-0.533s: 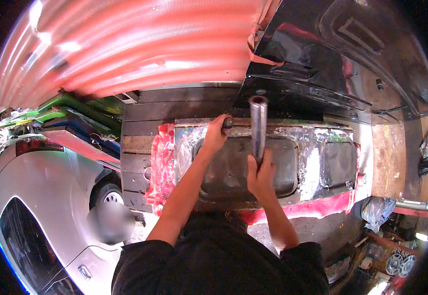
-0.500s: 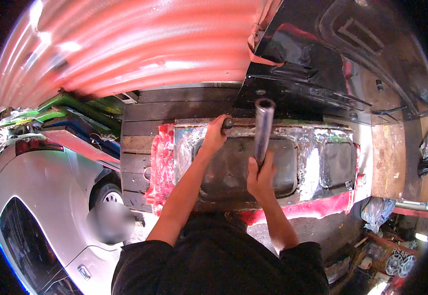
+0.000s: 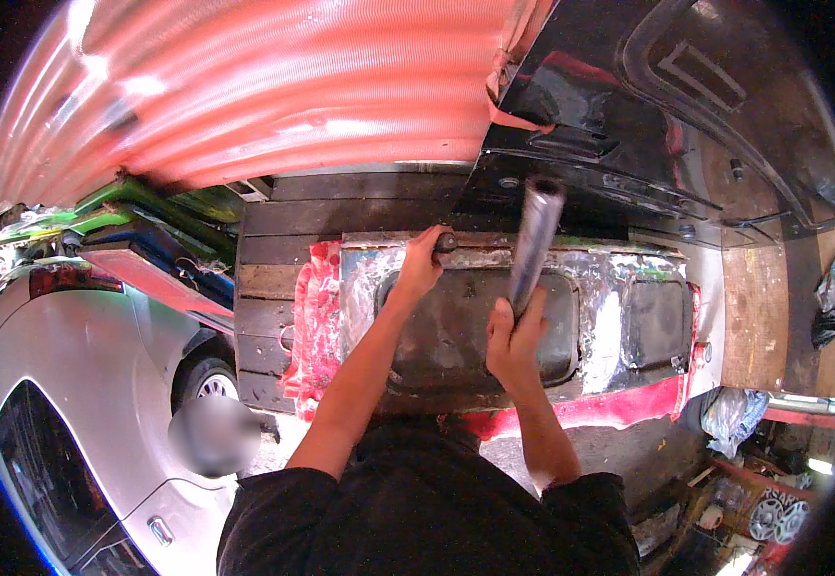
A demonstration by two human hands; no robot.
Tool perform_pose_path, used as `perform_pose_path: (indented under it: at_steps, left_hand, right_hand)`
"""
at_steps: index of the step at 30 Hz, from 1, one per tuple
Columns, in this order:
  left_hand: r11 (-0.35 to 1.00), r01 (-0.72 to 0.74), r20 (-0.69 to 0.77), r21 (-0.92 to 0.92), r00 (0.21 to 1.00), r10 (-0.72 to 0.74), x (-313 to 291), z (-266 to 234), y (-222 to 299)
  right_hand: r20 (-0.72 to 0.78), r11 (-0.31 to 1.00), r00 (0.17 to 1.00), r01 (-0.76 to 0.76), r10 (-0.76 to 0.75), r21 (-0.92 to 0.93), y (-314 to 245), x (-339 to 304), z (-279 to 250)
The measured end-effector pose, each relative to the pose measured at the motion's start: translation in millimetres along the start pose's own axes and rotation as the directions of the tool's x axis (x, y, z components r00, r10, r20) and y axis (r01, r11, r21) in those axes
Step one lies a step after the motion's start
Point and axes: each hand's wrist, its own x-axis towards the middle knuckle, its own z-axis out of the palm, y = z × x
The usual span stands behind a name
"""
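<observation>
A shiny metal pipe with a round hollow-looking end rises from my right hand, which is wrapped round its lower part. The pipe leans to the right, blurred at the top, above a worn metal panel with dark rounded recesses. My left hand is closed round a dark tool with a round black end, at the far edge of the panel. The rest of that tool is hidden by my fingers, so its kind does not show.
Red cloth lies under the panel on a dark plank bench. A glossy black vehicle panel stands at the far right, beside a pink corrugated sheet. To the left is a silver car; a plastic bag hangs at right.
My right hand has tipped the pipe's top end to the right and slightly toward the far side. The left hand has stayed in place.
</observation>
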Motion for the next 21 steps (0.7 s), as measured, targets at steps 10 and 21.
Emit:
perform_pose_path:
  at_steps: [10,21]
  left_hand:
    - [0.998,0.06,-0.111,-0.003,0.992,-0.06,2.0,2.0,4.7]
    - [0.943,0.258,-0.107,-0.209,0.953,-0.285,21.0,-8.4,-17.3]
  right_hand:
    - [0.115,0.939,0.976,-0.14,0.183,-0.313,64.0,7.7,29.6]
    - [0.017,0.95,0.964,-0.258,0.265,-0.173,54.7,-11.7,-0.7]
